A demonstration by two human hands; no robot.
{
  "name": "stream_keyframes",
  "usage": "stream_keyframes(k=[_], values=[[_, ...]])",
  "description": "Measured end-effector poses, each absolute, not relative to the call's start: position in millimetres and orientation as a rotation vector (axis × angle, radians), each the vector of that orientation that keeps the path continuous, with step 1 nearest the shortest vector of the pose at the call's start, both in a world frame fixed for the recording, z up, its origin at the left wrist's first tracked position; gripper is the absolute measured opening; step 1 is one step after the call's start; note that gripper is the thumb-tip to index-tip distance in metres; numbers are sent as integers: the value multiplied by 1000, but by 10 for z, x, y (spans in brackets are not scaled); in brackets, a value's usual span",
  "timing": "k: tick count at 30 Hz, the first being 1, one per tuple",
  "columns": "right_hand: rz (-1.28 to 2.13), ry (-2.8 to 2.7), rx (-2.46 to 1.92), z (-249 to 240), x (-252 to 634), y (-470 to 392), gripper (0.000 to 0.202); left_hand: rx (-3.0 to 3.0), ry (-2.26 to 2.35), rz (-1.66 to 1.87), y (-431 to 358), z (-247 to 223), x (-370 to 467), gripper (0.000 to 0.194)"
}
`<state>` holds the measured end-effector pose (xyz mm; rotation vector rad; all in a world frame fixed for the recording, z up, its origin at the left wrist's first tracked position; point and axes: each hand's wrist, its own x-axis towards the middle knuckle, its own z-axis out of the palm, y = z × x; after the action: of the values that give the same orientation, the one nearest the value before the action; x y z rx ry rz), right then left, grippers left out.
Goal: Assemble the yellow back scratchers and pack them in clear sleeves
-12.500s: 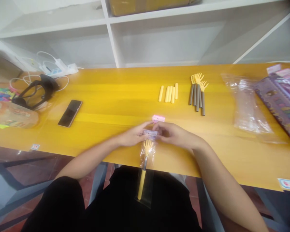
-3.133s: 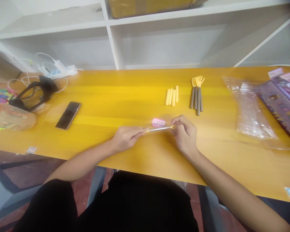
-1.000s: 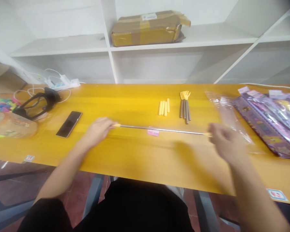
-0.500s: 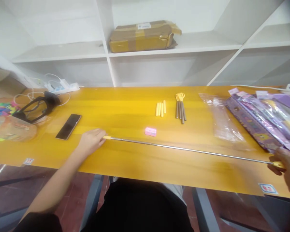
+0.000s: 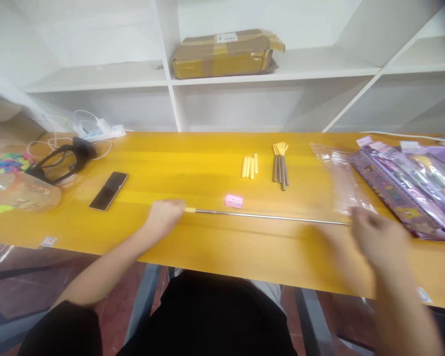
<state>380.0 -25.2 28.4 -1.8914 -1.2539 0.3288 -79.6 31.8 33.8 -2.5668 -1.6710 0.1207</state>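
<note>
Across the front of the table, a telescopic back scratcher (image 5: 252, 216) stretches between my hands, its thin metal rod extended. My left hand (image 5: 166, 216) is closed round its yellow left end. At the other end my right hand (image 5: 376, 237), smeared by motion, is closed on it; the tip is hidden in the fist. Just behind the rod lies a pink eraser-like block (image 5: 233, 200). Farther back are several short yellow tubes (image 5: 249, 167) and a bundle of collapsed back scratchers (image 5: 281, 165) with yellow claw heads and grey shafts.
To the right lie a clear plastic bag (image 5: 346, 180) and purple stationery packs (image 5: 404, 190). A phone (image 5: 109, 191), black-framed glasses (image 5: 61, 160), a tub of colourful pieces (image 5: 29, 190) and a power strip (image 5: 104, 132) are on the left. A taped cardboard box (image 5: 226, 54) sits on the shelf.
My right hand has swept left and my left hand has shifted a little right. The rod between them is now shorter. The camera view has moved slightly.
</note>
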Motion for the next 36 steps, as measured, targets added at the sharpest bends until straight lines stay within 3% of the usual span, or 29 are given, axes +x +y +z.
stream_keyframes(k=[4,7,30,36], values=[[408,-1557,-1657,156,2417,-5,55,-2760,-1596,256,397,316,-119,23],[384,-1681,-1542,-17,2044,159,50,-2720,-1610,256,505,273,-54,26],[469,-1779,-1587,-220,2124,239,49,-2818,-1612,260,628,63,-273,27],[453,-1647,-1608,-227,2106,233,50,-2753,-1475,37,437,56,-139,21]])
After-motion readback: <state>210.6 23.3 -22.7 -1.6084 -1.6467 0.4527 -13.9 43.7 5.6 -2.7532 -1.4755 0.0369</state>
